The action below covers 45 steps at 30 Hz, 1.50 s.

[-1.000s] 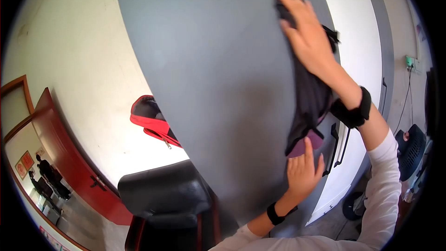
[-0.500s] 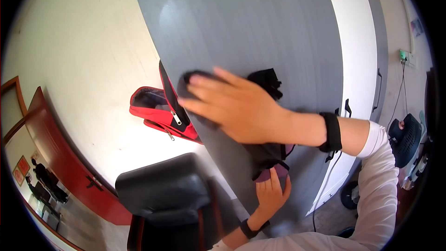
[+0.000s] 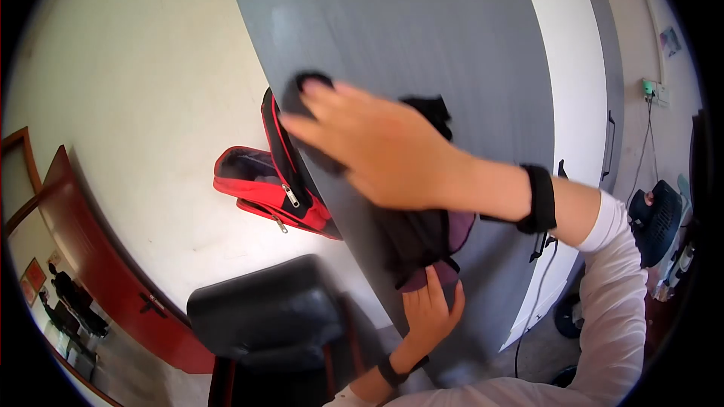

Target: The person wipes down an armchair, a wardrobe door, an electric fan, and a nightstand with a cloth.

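Note:
My right hand (image 3: 377, 143), blurred, reaches across the grey panel from the right. Its fingers lie over a dark rounded object (image 3: 313, 79), too smeared to identify. Under this hand is a black and purple fabric item (image 3: 413, 237), partly hidden by my palm and wrist. A black strap-like piece (image 3: 434, 111) shows above my knuckles. Lower down, my left hand (image 3: 431, 305) rests its outstretched fingers on the purple lower edge of the fabric, thumb held apart.
A red and black bag (image 3: 260, 181) gapes open beside the panel's left edge. Below it stands a black chair (image 3: 264, 309). A red door (image 3: 105, 256) is at far left. White cabinet doors (image 3: 577, 90) with black handles and a dark fan (image 3: 658, 215) are on the right.
My right hand and the dark object have shifted slightly up and left. My left hand and the fabric's lower edge sit a little further left in view. The bag also appears shifted slightly right.

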Motion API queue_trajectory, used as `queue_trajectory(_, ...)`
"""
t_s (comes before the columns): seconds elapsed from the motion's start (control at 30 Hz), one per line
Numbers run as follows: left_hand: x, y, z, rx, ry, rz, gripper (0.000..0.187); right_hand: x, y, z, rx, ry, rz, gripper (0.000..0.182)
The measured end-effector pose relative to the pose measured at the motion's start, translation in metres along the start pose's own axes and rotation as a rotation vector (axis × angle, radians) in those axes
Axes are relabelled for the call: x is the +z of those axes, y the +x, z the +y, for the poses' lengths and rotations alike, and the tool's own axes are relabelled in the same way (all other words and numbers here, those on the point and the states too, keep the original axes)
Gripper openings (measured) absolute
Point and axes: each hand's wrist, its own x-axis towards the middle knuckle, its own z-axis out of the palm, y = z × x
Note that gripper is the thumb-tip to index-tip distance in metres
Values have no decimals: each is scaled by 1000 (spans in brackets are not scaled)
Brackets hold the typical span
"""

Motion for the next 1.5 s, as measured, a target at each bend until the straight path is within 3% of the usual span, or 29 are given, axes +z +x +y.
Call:
queue_trajectory(0.17,-10,28,6,-132,-85,31,59,12,44,31,-8,-85,222,62)
queue_trajectory(0.2,-15,30,8,-150,-88,32,58,14,31,18,20,-62,167,62)
queue_trajectory(0.3,-29,18,8,-159,-141,-267,57,6,-23,-16,54,-22,10,58)
queue_trajectory(0.37,-19,5,-2,-121,-129,-218,55,2,-37,-19,4,-27,-49,49)
queue_trajectory(0.47,-20,14,-11,-123,-86,-177,55,-3,4,0,70,-47,32,49)
queue_trajectory(0.5,-22,20,-12,-134,-73,-170,54,3,17,16,-24,-87,145,49)
queue_trajectory(0.6,-26,32,-10,-196,-170,-166,54,9,36,26,-44,-103,217,53)
queue_trajectory(0.67,-36,37,-4,-256,-171,-213,52,5,5,-1,77,21,83,51)
queue_trajectory(0.7,-39,36,0,-288,-179,-243,51,6,-15,-10,34,-5,58,51)
queue_trajectory(0.8,-30,23,-15,-32,82,-128,47,4,-17,-5,-16,40,32,52)
queue_trajectory(0.93,-30,29,-21,-164,17,-5,45,11,32,20,-66,47,223,55)
queue_trajectory(1.03,-39,49,-18,-129,-56,143,36,16,18,10,-39,14,164,46)
queue_trajectory(1.13,-39,35,-24,-44,5,-75,51,11,-22,-9,-29,81,61,46)
queue_trajectory(1.23,-36,26,-34,-176,2,-123,51,8,-19,-4,-48,128,55,48)
queue_trajectory(1.33,-40,41,-38,-255,33,-81,59,15,28,10,-75,71,151,55)
queue_trajectory(1.37,-40,52,-34,-191,31,35,66,15,44,14,-49,100,158,58)
queue_trajectory(1.5,-48,52,-24,-236,-20,17,77,18,29,-8,22,19,110,53)
